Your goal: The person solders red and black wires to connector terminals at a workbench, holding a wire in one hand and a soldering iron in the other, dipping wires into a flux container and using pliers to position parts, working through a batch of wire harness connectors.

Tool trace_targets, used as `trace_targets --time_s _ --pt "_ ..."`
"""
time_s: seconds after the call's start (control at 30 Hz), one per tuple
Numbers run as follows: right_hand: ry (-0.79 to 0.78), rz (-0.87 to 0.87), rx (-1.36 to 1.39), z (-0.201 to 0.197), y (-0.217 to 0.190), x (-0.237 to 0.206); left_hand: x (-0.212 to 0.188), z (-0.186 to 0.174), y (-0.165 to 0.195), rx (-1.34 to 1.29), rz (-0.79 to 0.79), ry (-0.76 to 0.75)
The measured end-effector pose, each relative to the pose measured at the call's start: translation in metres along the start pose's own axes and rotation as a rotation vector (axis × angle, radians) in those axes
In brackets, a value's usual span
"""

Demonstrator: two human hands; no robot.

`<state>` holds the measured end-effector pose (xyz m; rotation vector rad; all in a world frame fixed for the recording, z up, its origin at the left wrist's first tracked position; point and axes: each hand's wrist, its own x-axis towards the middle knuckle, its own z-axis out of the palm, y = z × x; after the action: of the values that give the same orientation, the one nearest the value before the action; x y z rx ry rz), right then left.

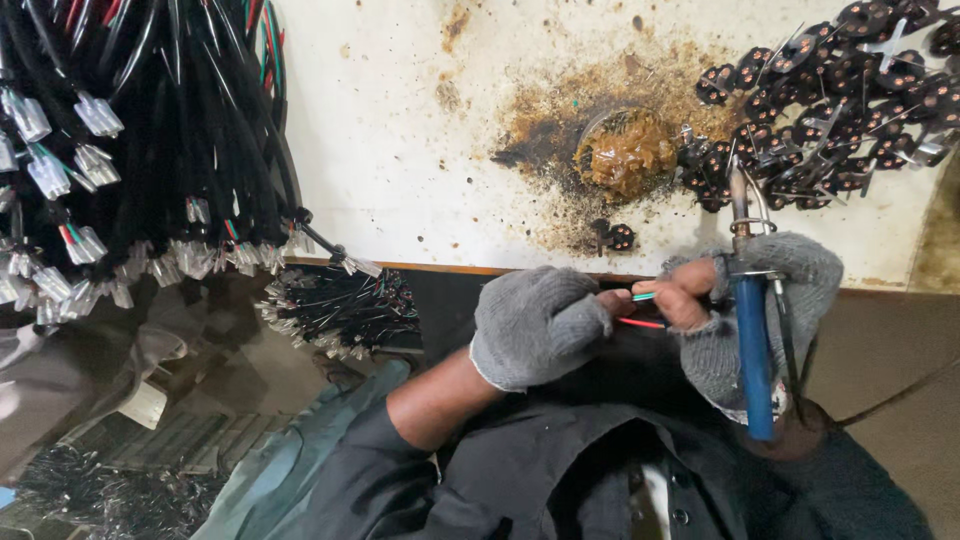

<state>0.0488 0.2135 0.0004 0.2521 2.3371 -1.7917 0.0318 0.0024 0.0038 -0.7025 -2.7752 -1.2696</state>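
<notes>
Both my hands wear grey fingerless knit gloves and meet just below the table's front edge. My left hand (540, 325) pinches a cable end whose thin red and green wires (641, 309) stick out toward my right hand. My right hand (745, 300) grips a blue-handled soldering iron (755, 350) with its metal tip pointing up toward the table, and its bare fingertips touch the wire ends. A small round tin of brown flux (627, 150) sits on the stained white table (400, 130) just above my hands.
A pile of small black round parts with metal leads (830, 100) covers the table's right side. Thick bundles of black cables with white connectors (110, 160) hang at the left. Another loose bundle (335, 305) lies below the table edge.
</notes>
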Motion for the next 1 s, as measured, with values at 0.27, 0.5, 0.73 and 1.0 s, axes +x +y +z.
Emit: trace_targets --time_s 0.27,0.5,0.73,1.0 --pt "-0.205 -0.022 0.009 -0.007 0.011 0.01 0.006 -0.008 -0.003 -0.411 -0.199 -0.026" --pt "-0.175 -0.139 -0.027 -0.004 0.014 0.007 0.01 -0.011 -0.005 -0.451 -0.196 -0.052" --pt "-0.202 -0.076 -0.015 -0.006 0.01 0.008 0.008 -0.007 -0.004 -0.385 -0.209 -0.012" --pt "-0.184 -0.072 -0.042 -0.008 0.013 -0.003 0.004 0.005 -0.008 -0.308 -0.125 0.049"
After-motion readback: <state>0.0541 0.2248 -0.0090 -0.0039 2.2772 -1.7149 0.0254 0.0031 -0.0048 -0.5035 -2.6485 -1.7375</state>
